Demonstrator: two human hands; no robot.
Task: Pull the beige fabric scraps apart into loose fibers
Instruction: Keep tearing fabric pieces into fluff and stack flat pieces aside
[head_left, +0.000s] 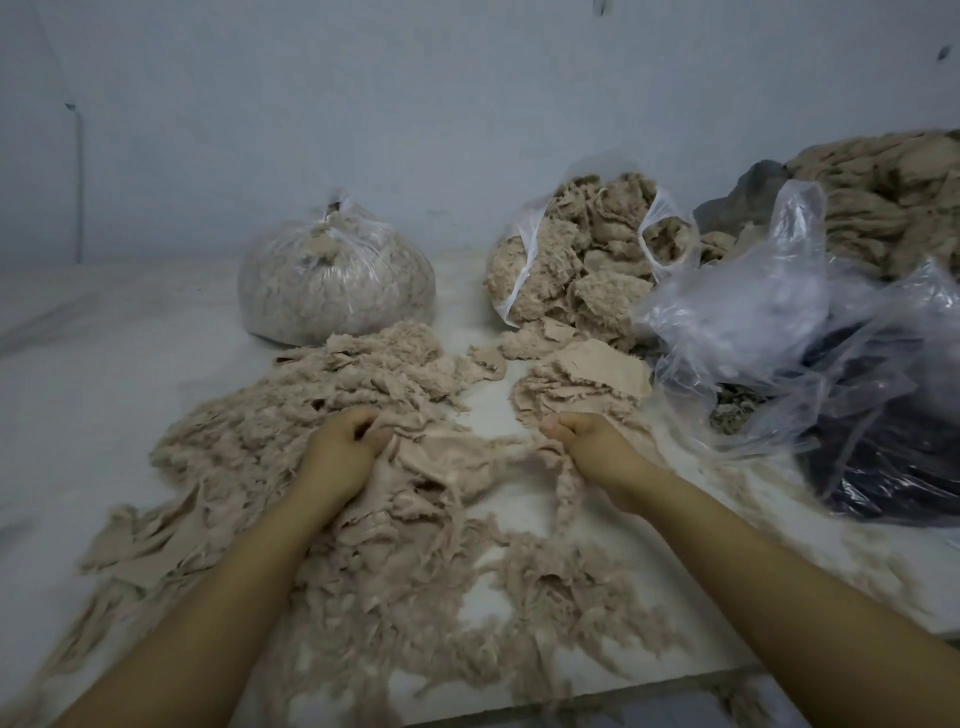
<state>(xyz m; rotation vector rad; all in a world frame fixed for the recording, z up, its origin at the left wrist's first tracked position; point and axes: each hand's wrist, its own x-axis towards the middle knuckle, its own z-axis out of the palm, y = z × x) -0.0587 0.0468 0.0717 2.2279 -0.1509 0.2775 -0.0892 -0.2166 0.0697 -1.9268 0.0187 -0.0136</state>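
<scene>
- Two bare forearms reach in from the bottom edge, one on each side.
- Between them, close to the camera, loose beige fibers (545, 597) lie in wispy clumps on the white table (104, 364).
- One beige fabric scrap (457, 457) is stretched between the two hands, in the middle of the table.
- Left hand (345, 441) has its fingers curled tight round the left end of the scrap.
- Right hand (584, 436) is a fist pinching the right end — frayed threads hang down from it.
- One big heap of torn scraps (322, 405) spreads under and behind the left hand.
- A smaller heap (582, 379) sits just behind the right hand.
- Three clear bags stand at the back: a tied bag (337, 286) stuffed full, an open bag (576, 260) spilling scraps, and a crumpled bag (779, 322) on the right.
- Something dark (893, 467) lies under that crumpled plastic — I cannot tell what.
- One more beige pile (893, 197) rests far right by the wall.
</scene>
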